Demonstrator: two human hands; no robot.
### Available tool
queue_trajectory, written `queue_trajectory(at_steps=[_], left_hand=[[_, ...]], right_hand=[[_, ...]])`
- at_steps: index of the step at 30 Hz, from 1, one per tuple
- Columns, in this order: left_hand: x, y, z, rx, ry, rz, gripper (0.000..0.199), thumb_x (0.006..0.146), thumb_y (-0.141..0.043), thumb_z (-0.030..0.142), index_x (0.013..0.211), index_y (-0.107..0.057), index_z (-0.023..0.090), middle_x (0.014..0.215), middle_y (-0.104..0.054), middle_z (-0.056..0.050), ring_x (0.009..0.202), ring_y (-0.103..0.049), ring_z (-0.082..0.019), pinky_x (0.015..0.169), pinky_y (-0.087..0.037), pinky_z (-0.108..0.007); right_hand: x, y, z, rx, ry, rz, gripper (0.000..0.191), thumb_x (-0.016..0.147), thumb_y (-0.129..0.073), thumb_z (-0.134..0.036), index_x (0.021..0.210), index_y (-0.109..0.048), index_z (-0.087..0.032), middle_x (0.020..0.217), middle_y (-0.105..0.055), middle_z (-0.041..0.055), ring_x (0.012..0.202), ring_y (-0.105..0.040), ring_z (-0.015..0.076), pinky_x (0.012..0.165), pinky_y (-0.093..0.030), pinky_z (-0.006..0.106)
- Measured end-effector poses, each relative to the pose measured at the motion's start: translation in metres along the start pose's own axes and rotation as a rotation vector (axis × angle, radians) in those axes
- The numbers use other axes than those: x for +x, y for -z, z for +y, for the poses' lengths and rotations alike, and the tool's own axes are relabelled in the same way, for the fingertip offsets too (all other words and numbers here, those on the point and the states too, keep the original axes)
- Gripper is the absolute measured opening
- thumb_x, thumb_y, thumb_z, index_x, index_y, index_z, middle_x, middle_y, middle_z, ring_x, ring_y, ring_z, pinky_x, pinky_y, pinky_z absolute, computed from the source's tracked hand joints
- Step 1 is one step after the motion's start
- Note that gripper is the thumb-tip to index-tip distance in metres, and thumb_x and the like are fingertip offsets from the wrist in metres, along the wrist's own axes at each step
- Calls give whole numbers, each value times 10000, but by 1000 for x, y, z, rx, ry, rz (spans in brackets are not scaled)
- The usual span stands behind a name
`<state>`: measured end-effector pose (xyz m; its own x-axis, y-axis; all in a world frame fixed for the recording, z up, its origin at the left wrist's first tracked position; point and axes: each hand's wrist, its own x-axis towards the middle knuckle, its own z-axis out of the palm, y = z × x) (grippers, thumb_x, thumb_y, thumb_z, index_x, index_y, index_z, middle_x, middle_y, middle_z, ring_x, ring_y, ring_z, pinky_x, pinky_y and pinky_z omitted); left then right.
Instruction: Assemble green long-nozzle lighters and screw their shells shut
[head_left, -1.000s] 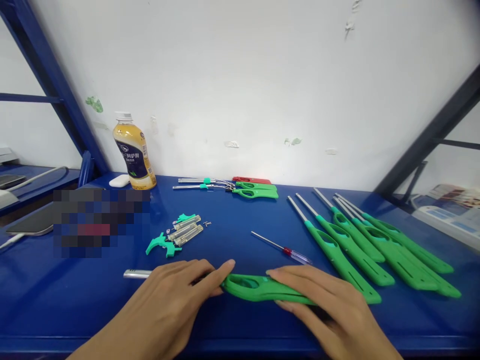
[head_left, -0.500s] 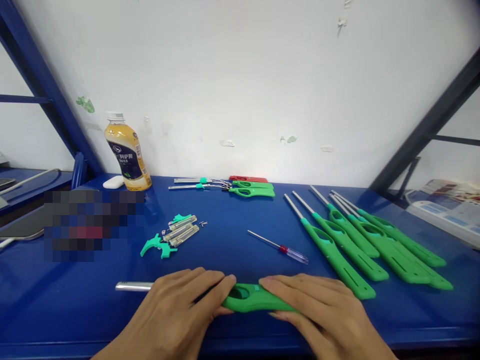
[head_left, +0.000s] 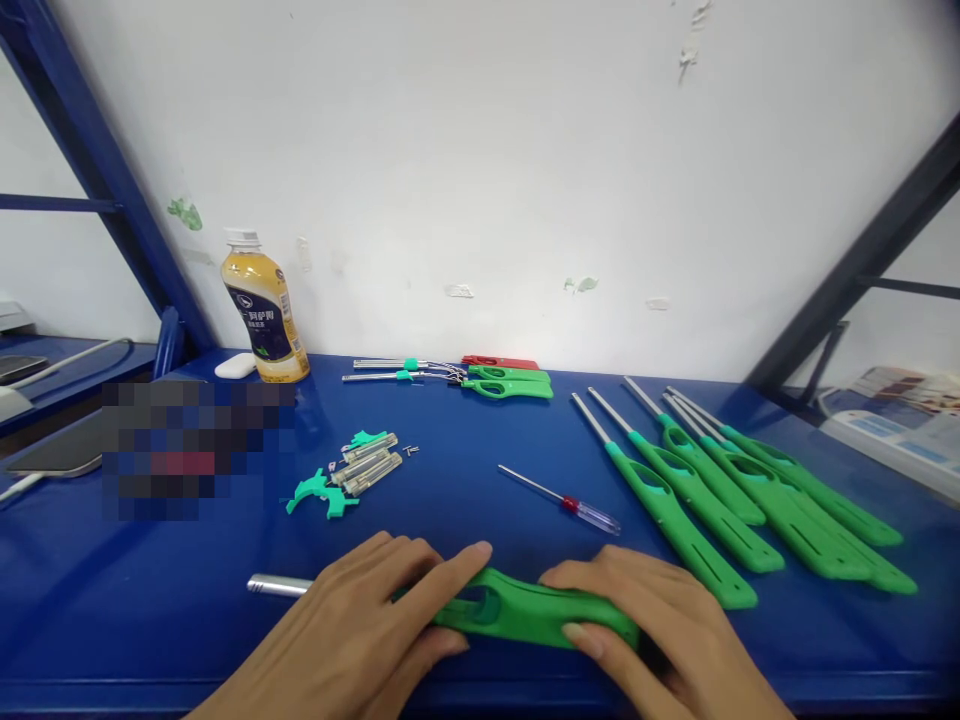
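A green long-nosed lighter lies crosswise between my two hands at the table's front, its metal tube pointing left. My left hand is closed around the front of the handle and the base of the tube, thumb and fingers hiding part of it. Closed on the rear end of the handle is my right hand, thumb in front and fingers behind. Beyond them a screwdriver with a clear and red handle rests on the table.
Several green lighters lie side by side at the right. Left of centre are teal triggers, clear fuel tanks and tiny screws. Opened lighter parts lie by the wall. A drink bottle stands at the back left.
The lighter has turned slightly in my hands, showing more of its handle side and seam. My right hand has shifted toward the rear end, its thumb now on the handle's near side.
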<state>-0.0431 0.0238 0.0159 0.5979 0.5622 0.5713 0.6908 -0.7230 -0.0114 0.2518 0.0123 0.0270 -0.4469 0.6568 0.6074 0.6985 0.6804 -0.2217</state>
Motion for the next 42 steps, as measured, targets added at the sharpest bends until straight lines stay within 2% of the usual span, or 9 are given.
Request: queue_trajectory(at_steps=[6,11,14,17,20,24,28,33,42], left_hand=[[-10,-4,-8,57,11,-72,435,1205,-340,380,1533,-617,303,1367,-786,-56,1192,-803,-233,938,-686,-304],[-17,-5,-12,77,80,-147,539,1165,-455,436,1699,-427,376,1517,-701,-48,1324,-737,-283,1035,-672,-426],[-7,0,-20,57,102,-99,501,1169,-448,471,1649,-514,344,1467,-727,-69,1308,-735,-302,1040,-669,-453],[13,4,-41,64,138,-119,448,1181,-362,348,1449,-713,274,1313,-770,-98,1211,-739,-321,1030,-645,-511],[33,6,-68,98,186,-185,457,1141,-364,244,1324,-781,200,1151,-769,-137,1014,-720,-342,887,-646,-546],[52,3,-93,136,240,-279,303,1093,-526,209,1194,-808,162,1103,-752,-134,1025,-695,-326,895,-631,-507],[66,-4,-97,178,249,-383,142,1083,-681,262,1168,-756,177,1166,-744,-76,1089,-719,-260,946,-628,-464],[81,-9,-97,237,255,-487,328,1071,-733,383,1332,-691,187,1352,-706,-104,1152,-727,-270,972,-638,-488],[96,-11,-94,221,295,-587,362,1073,-729,392,1372,-675,195,1384,-693,-111,1160,-725,-274,972,-639,-491]], right_hand=[[4,-7,4,12,-49,-87,209,1134,-581,-362,1213,-769,-320,1077,-829,-6,963,-826,186,914,-664,285],[-5,-9,10,38,-154,194,197,1117,-588,-253,1177,-759,-330,1076,-832,-38,994,-798,149,905,-615,227],[-8,-12,16,-23,-270,314,167,1108,-620,-275,1168,-766,-328,1103,-837,-28,1019,-793,167,927,-610,265],[-11,-19,24,-101,-314,261,220,1103,-622,-334,1256,-779,-316,1252,-820,30,1164,-777,246,1005,-625,391],[-14,-27,31,-135,-317,167,272,1106,-600,-350,1314,-772,-311,1318,-809,53,1224,-767,296,1040,-631,491],[-17,-32,34,-145,-298,122,290,1125,-546,-323,1313,-764,-294,1243,-837,59,1110,-812,282,918,-674,440],[-17,-31,34,-149,-286,137,297,1148,-495,-313,1255,-770,-283,1160,-850,55,1019,-829,262,830,-673,385],[-17,-31,32,-154,-284,143,288,1156,-488,-314,1260,-756,-291,1143,-852,38,992,-831,261,795,-663,382],[-16,-32,31,-165,-293,149,314,1156,-469,-298,1248,-769,-288,1153,-852,48,979,-836,260,819,-664,395]])
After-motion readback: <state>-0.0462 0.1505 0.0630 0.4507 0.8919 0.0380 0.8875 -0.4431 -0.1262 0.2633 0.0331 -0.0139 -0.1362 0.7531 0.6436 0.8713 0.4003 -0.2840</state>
